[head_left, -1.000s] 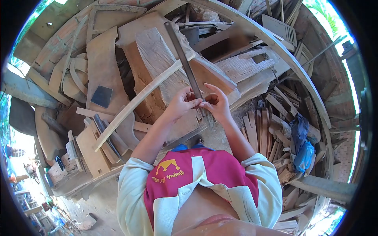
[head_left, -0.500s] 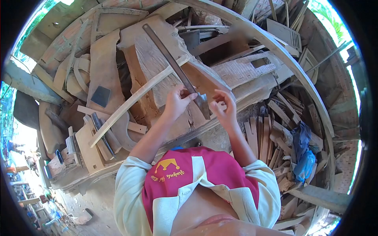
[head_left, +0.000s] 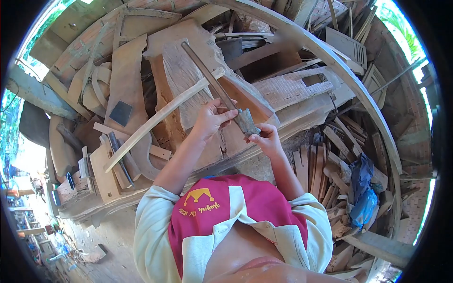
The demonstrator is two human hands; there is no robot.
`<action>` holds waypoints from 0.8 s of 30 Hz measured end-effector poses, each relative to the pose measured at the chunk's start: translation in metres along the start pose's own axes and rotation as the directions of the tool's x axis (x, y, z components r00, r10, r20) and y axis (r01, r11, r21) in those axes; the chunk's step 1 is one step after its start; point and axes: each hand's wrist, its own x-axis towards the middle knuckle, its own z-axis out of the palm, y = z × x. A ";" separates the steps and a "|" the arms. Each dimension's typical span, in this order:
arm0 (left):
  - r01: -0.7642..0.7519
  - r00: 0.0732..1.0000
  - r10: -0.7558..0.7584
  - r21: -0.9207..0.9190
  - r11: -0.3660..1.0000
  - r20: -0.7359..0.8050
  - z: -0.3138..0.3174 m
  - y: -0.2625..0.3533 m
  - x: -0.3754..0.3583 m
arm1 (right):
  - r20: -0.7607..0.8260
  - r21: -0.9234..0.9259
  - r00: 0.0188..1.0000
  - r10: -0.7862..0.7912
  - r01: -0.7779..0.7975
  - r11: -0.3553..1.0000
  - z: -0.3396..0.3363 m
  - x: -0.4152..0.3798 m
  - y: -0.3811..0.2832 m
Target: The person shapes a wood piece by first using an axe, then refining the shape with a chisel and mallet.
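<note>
My left hand (head_left: 214,121) is closed around a long, narrow brown wooden strip (head_left: 203,68), near its lower end. A grey-blue, sheet-like piece (head_left: 246,121) lies over that lower end; it looks like sandpaper, though I cannot be sure. My right hand (head_left: 265,140) pinches the lower corner of this grey piece between thumb and fingers. The strip slants away up and left, passing over a pale wooden batten (head_left: 165,111). Under both hands lies a large rough wooden slab (head_left: 181,66) with a hollowed brown face.
On the left stand a tool with a dark handle (head_left: 121,160) and a dark square pad (head_left: 121,113). To the right are a carved board (head_left: 292,87), stacked offcuts (head_left: 316,165) and a blue plastic bag (head_left: 364,207). A long curved timber (head_left: 349,75) arches over the right side.
My right hand has moved down and closed on the grey piece, which shows more fully over the strip's end. The strip has shifted slightly down and right in view.
</note>
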 end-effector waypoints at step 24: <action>-0.088 0.994 0.076 0.182 0.979 0.076 0.007 0.002 -0.012 | 0.113 -0.120 0.971 -0.213 0.226 0.967 0.003 0.008 -0.013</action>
